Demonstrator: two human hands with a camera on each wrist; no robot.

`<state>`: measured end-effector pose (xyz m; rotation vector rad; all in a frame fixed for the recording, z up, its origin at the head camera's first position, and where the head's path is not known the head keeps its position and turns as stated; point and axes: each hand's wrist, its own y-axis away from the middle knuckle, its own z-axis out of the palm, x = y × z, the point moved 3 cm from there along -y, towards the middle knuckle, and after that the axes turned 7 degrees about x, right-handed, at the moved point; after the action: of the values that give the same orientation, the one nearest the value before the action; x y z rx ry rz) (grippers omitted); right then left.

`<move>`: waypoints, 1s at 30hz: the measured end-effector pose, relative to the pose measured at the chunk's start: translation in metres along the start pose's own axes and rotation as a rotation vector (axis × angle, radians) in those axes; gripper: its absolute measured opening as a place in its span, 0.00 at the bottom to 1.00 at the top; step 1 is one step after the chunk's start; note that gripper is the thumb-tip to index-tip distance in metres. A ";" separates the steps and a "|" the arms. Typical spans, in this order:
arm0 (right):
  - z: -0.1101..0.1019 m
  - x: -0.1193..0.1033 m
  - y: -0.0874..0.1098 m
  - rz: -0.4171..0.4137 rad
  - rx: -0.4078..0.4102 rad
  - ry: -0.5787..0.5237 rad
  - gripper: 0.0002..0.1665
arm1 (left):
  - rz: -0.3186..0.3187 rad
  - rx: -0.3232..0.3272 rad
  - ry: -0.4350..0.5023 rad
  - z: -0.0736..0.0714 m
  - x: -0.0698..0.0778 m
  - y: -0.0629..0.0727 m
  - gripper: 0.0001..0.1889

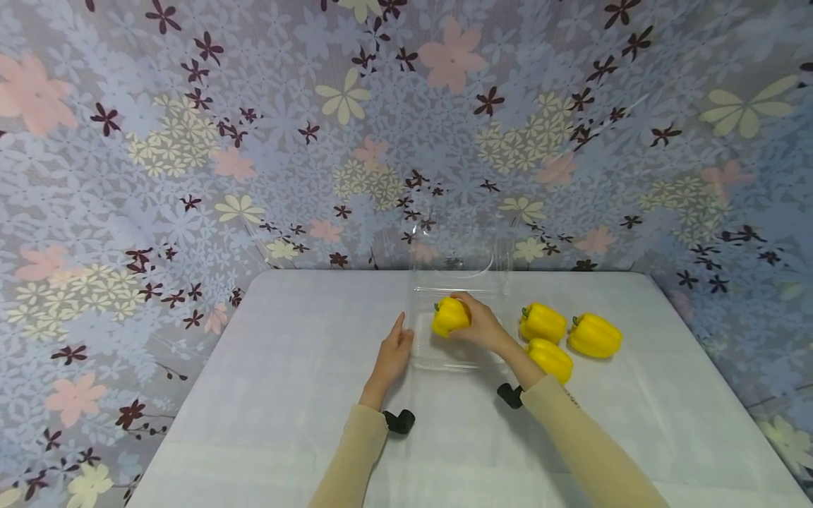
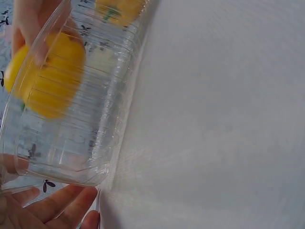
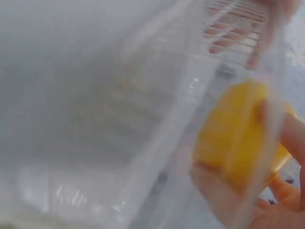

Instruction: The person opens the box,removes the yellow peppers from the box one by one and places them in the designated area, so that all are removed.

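Observation:
My right hand [image 1: 480, 327] grips a yellow bell pepper [image 1: 448, 317] over a clear plastic container [image 1: 432, 365]. The pepper's green stem points left, and in the right wrist view thumb and fingers sit on opposite sides of the pepper [image 3: 231, 133]. Whether the pepper touches the container's floor I cannot tell. At the container's left side is my left hand [image 1: 392, 356], its fingers extended. The left wrist view shows these fingers by the end of the see-through wall [image 2: 102, 138]. The container's hinged lid [image 1: 460, 257] stands raised at the back.
Right of the container lie three more yellow peppers: one nearer the back [image 1: 543, 323], one at the far right [image 1: 595, 336] and one in front [image 1: 551, 360], partly behind my right forearm. A white-covered table [image 1: 305, 339] meets a floral-patterned backdrop [image 1: 286, 176].

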<state>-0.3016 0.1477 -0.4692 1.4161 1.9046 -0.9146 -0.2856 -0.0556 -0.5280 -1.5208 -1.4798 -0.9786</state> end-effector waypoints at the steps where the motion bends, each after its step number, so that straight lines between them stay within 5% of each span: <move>1: -0.005 0.000 0.003 0.011 0.007 0.006 0.44 | -0.001 0.001 0.004 0.000 0.000 0.000 0.28; 17: -0.103 0.009 0.063 0.173 0.146 0.089 0.47 | 0.006 0.016 0.017 -0.001 0.000 0.003 0.28; 30: -0.150 0.043 0.127 0.194 0.263 0.175 0.47 | -0.013 0.013 0.025 0.000 -0.003 0.002 0.29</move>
<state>-0.1989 0.3181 -0.4374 1.8546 1.7779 -1.0016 -0.2841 -0.0566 -0.5311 -1.4860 -1.4769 -0.9901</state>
